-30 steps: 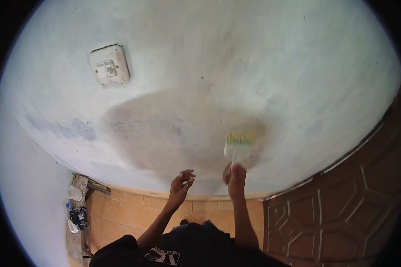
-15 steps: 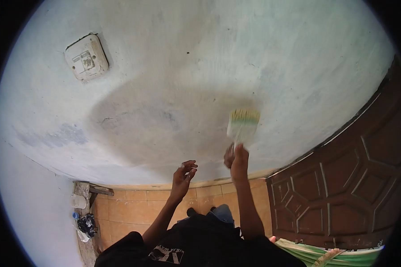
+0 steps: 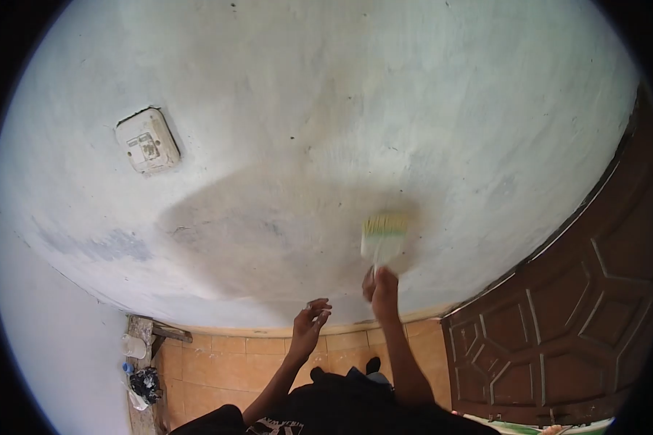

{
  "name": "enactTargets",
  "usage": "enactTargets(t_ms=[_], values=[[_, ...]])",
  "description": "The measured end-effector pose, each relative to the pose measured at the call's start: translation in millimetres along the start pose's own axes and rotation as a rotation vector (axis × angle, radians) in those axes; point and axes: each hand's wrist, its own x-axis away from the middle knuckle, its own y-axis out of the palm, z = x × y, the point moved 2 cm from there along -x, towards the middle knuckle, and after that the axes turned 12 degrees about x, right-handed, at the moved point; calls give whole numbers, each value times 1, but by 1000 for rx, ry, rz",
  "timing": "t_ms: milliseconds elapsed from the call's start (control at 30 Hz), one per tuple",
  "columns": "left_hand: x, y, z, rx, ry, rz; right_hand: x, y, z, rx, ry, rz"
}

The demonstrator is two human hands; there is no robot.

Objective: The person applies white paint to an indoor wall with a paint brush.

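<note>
My right hand is closed round the handle of a wide paintbrush, which points up the wall. Its bristles are yellowish at the tip, with green and white below, slightly blurred by motion. The brush overlaps the shaded part of the pale, patchy wall. Lower and to the left, my left hand hangs in front of the wall's foot, fingers loosely bent and apart from the thumb, with nothing seen in it.
A dirty white switch plate is fixed on the wall at upper left. A brown panelled door stands at the right. At lower left, a wooden bench carries a white container and a black plastic bag. Orange tiles cover the floor.
The view has tilted up, so the wall and switch plate sit lower in it. The brush has shifted slightly left relative to the wall, still in my right hand. My left hand keeps its loose pose.
</note>
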Motion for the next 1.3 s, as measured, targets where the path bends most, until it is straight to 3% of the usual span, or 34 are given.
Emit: enactTargets(t_ms=[67,167,300,400,433,567,633,733,800,933,1000,1067,1167,1300], values=[[-4,12,7,28,5,-4,-25,-3,-36,-42,14,-42],[-16,20,14,46,61,12,-32,-10,-15,44,-75,-47],[-25,26,16,72,127,58,21,-23,89,238,51,-53],[-34,30,13,60,169,45,35,-11,48,173,105,-91],[-30,30,10,51,165,40,27,-5,26,177,-23,-94],[-29,39,13,16,121,36,-14,4,-32,105,-104,-84],[-30,43,18,16,93,43,-27,5,-21,-3,-59,-81],[-31,40,12,49,131,33,-1,-7,54,67,-28,-114],[-30,37,8,37,153,32,31,-15,99,137,181,-115],[-28,34,1,32,97,45,31,-15,34,63,61,-150],[-26,35,-3,33,78,29,-3,-14,-6,74,-112,-125],[-28,37,-3,35,76,10,-29,-13,-29,-11,-104,-113],[-30,40,4,34,92,5,-37,-16,-1,-52,-60,-95],[-33,36,11,62,125,52,18,-20,85,142,17,-64]])
